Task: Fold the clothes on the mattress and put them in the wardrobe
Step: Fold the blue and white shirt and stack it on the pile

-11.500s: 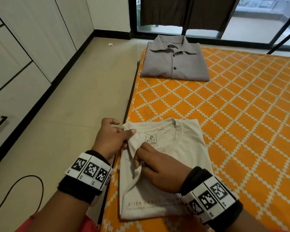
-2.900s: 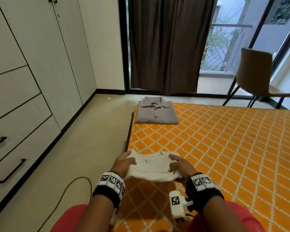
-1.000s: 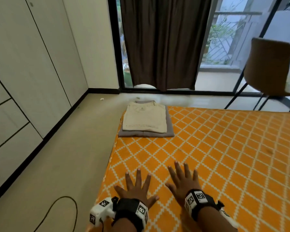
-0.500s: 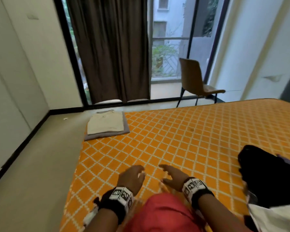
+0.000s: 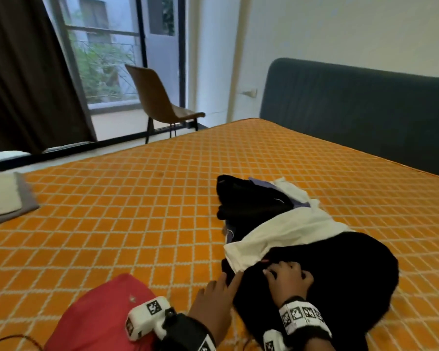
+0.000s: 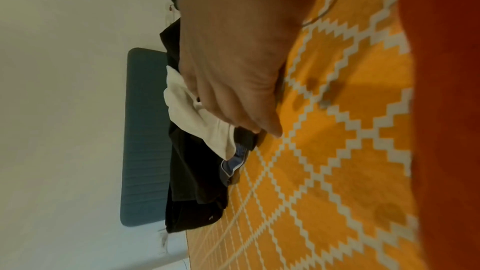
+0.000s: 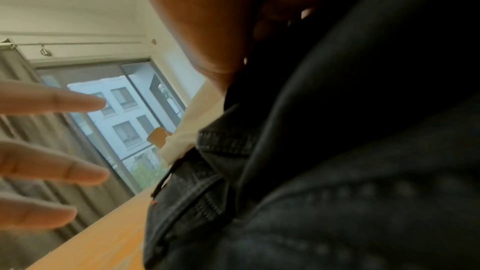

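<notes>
Black garment [image 5: 340,269]: crumpled, nearest item of an unfolded pile on the orange mattress [image 5: 137,211], near its right side. White garment [image 5: 284,231]: draped across the pile, partly over the black one. Second black piece [image 5: 249,198]: behind, with a blue fabric edge [image 5: 300,204] showing. Right hand [image 5: 288,279]: fingers curled, gripping the black garment. Left hand [image 5: 217,297]: fingers extended, tips touching the garment's near edge, holding nothing. Folded stack [image 5: 3,196]: far left corner of mattress. Headboard [image 5: 360,110]: behind. Chair [image 5: 160,97]: by the window.
</notes>
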Action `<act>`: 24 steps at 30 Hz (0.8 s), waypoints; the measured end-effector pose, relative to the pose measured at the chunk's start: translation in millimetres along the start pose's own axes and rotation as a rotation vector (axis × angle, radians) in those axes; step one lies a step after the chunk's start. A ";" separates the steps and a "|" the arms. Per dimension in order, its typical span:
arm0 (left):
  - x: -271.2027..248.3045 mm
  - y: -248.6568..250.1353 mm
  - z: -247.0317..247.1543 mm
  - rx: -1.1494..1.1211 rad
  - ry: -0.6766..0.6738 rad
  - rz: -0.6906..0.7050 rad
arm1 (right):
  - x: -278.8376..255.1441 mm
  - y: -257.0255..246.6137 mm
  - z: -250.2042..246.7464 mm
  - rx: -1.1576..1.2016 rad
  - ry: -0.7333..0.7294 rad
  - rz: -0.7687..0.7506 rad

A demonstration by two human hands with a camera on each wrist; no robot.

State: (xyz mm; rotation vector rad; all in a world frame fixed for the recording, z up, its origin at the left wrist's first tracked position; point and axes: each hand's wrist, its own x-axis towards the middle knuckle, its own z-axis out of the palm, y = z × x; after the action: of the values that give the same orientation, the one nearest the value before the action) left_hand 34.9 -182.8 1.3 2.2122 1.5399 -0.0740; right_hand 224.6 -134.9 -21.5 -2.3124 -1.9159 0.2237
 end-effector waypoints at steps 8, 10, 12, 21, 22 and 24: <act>-6.5 -15.8 -2.7 -0.081 0.309 -0.094 | 29.1 -36.4 -21.9 0.010 -0.115 0.012; -8.8 -13.2 -5.8 -0.102 0.395 -0.084 | 18.2 -50.3 -35.2 0.110 -0.073 -0.121; -7.5 -13.0 -3.9 -0.136 0.439 -0.047 | -18.6 -62.3 -47.5 0.288 -0.033 -0.362; -12.9 -8.5 -10.6 -0.074 0.772 0.341 | -28.2 16.6 -64.3 0.518 0.098 -0.451; -17.6 -6.9 -18.9 -0.100 0.877 0.343 | -11.7 30.8 -65.7 0.458 0.172 -0.333; -28.5 -4.1 -43.0 -0.171 0.990 0.333 | 22.8 54.0 -77.5 0.370 0.181 -0.074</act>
State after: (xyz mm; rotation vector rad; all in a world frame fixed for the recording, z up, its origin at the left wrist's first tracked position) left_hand 11.7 -190.2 46.9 2.4353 1.4483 1.3704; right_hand 295.9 -122.9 43.3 -1.9483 -1.7024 0.3180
